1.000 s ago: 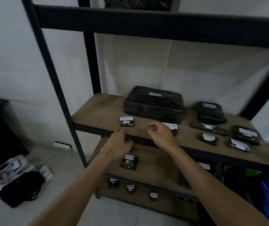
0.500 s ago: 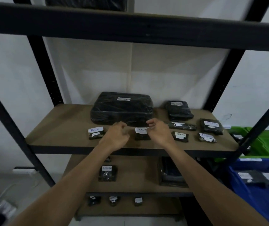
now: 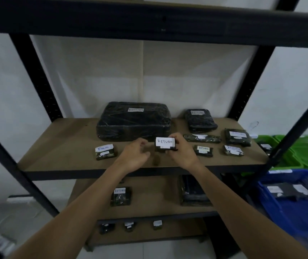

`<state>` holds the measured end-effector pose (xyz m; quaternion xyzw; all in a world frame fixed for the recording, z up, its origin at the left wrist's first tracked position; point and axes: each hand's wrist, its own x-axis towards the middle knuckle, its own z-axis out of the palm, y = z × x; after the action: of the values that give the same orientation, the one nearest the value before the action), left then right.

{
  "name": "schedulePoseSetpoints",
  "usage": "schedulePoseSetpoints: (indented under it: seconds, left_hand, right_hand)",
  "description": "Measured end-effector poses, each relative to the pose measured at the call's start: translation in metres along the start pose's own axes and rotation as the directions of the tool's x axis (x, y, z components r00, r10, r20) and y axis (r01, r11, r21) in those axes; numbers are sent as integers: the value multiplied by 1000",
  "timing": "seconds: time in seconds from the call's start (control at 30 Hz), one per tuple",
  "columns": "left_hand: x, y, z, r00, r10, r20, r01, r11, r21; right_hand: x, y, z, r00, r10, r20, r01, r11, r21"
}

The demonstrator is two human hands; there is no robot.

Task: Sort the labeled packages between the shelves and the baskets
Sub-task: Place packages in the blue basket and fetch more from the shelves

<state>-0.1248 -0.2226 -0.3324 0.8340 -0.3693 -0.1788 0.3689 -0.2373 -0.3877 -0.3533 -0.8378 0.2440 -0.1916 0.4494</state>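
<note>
My right hand (image 3: 182,151) grips a small dark package with a white "RETURN" label (image 3: 165,143), lifted just above the middle shelf (image 3: 61,146). My left hand (image 3: 136,155) hovers beside it with curled fingers, holding nothing. On the same shelf lie a large black wrapped package (image 3: 133,121), a medium black one (image 3: 200,120) and several small labeled packages, such as one at the left (image 3: 104,151) and one to the right of my right hand (image 3: 203,150).
The lower shelf (image 3: 155,199) holds a labeled packet (image 3: 120,196) and a dark package (image 3: 194,191); the bottom shelf carries three small packets. A blue basket (image 3: 298,212) and a green basket (image 3: 304,156) stand at the right. Black uprights frame the rack.
My right hand has picked the "RETURN" package up off the shelf and turned its label toward me. The view has swung right and closer to the rack.
</note>
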Motion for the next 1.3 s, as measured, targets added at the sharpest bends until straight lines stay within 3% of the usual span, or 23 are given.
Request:
schedulePoseSetpoints:
  seconds: [0.17,0.3,0.43,0.57,0.77,1.07,1.3]
  left_hand:
    - [-10,23,19,987,156,35,-154,987,-53]
    - [-24,42,51,968,226,111,-207,966,-156]
    - [-37,70,92,932,279,230,-229,948,-221]
    - [-40,106,139,907,289,307,-228,948,-220]
    - [-45,163,230,890,310,335,-248,944,-216]
    - [-40,219,350,886,260,384,-199,961,-193]
    - [-1,229,397,878,185,442,-137,981,-139]
  right_hand:
    - [-34,3,-13,982,182,-45,-158,935,317]
    - [-74,22,-35,948,318,-20,-263,816,514]
    - [-116,39,-76,911,402,-88,-247,705,665]
    - [-148,67,-128,857,464,-227,-190,692,697]
    - [-191,143,-221,718,599,-353,-175,647,742]
    - [-223,241,-325,655,679,-330,-236,600,764]
    - [-196,308,-351,609,740,-285,-347,572,743]
